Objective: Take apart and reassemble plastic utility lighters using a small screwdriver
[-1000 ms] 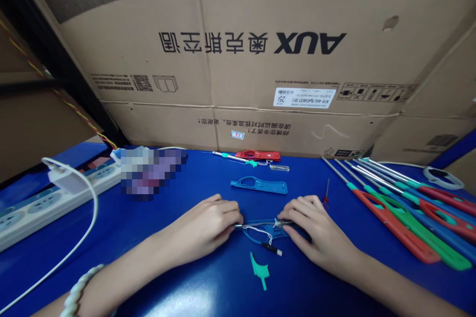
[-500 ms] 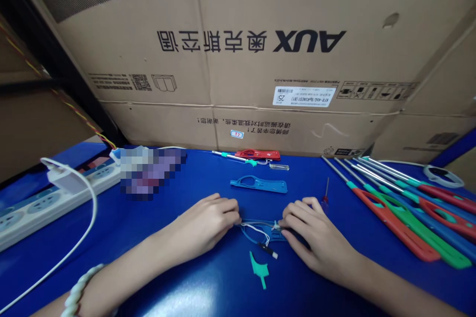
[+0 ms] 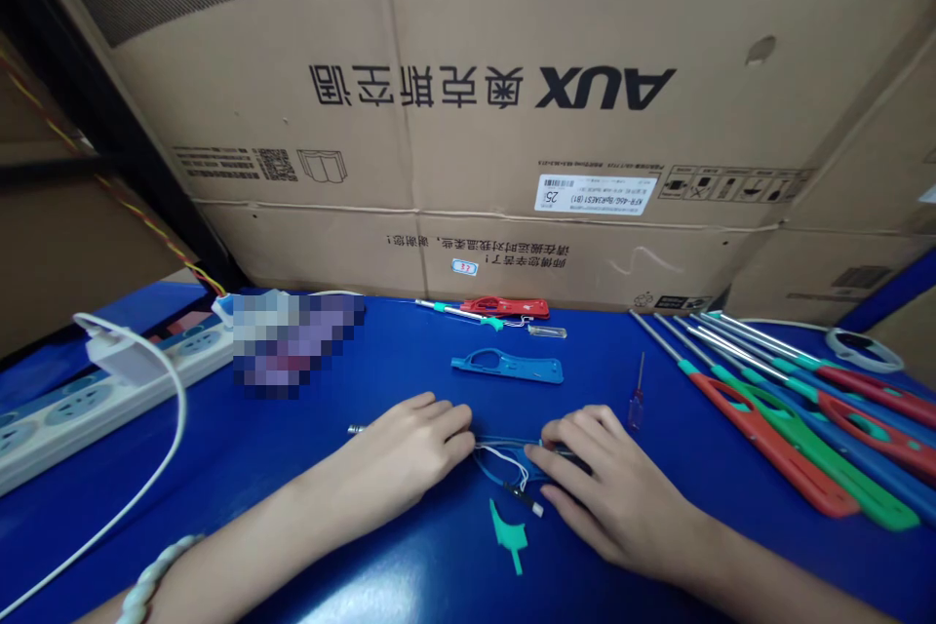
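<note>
My left hand (image 3: 418, 448) is closed over the metal tube of a long lighter, whose silvery tip (image 3: 356, 429) sticks out on its far side. Between my hands lies a blue lighter handle half (image 3: 488, 474), partly hidden, with thin white wires (image 3: 508, 455) running to a black igniter piece (image 3: 521, 497) with a white end. The fingers of my right hand (image 3: 606, 478) are bent and pressed onto the right part of this handle; what lies under them is covered. A loose green trigger (image 3: 510, 536) rests just in front.
Another blue handle half (image 3: 512, 368) lies behind my hands, with red lighter parts (image 3: 508, 308) farther back. A screwdriver (image 3: 636, 405) and several assembled lighters (image 3: 775, 448) are at the right. A power strip (image 3: 73, 409) stands left; a cardboard box (image 3: 468, 136) walls the back.
My right hand has shifted slightly left and now covers the pale piece on the handle. The tube's tip has come into sight beyond my left hand.
</note>
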A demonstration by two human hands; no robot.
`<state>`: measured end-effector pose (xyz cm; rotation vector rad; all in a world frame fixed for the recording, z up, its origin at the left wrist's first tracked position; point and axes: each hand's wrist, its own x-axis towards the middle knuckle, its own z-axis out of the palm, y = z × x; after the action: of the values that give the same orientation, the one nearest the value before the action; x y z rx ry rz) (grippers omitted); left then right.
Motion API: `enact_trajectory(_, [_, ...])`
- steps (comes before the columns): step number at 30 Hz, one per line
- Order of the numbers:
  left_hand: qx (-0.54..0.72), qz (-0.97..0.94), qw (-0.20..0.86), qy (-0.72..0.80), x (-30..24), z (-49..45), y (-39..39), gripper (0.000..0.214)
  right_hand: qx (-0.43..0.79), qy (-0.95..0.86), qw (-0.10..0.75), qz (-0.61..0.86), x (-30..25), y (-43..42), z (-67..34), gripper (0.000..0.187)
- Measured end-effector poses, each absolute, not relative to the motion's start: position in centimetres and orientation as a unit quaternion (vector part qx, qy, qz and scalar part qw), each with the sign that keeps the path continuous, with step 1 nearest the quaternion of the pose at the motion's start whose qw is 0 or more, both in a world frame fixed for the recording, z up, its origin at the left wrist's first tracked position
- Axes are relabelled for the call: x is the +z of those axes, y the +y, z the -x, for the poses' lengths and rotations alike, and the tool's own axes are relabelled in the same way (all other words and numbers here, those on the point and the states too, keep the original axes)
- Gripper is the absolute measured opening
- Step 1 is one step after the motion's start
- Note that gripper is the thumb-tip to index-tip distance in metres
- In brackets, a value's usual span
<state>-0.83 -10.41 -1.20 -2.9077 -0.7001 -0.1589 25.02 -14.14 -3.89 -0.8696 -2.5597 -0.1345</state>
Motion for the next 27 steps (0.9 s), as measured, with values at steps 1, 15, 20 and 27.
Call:
enact_trajectory(1, [-0.05,0.967,0.092,-0.231,-1.2,0.7,-10.5,0.019,-0.056,-0.925,0.21,0.313,-4.0,-14.2,-25.0,0.024])
enact_trajectory(15, [-0.114,0.958,0.13,-0.231,-3.0,-0.4,-11.9,0.029,-0.095,-0.921,0.176,0.333,-4.7,-14.1,-24.6,0.025])
enact_trajectory(20, [-0.113,0.959,0.126,-0.226,-4.0,-1.1,-12.4,0.032,-0.113,-0.921,0.158,0.339,-4.8,-14.2,-24.6,0.025])
enact_trajectory(27, [-0.116,0.954,0.13,-0.243,-4.3,-1.3,-12.6,0.033,-0.117,-0.92,0.161,0.337,-4.8,-14.2,-24.4,0.025])
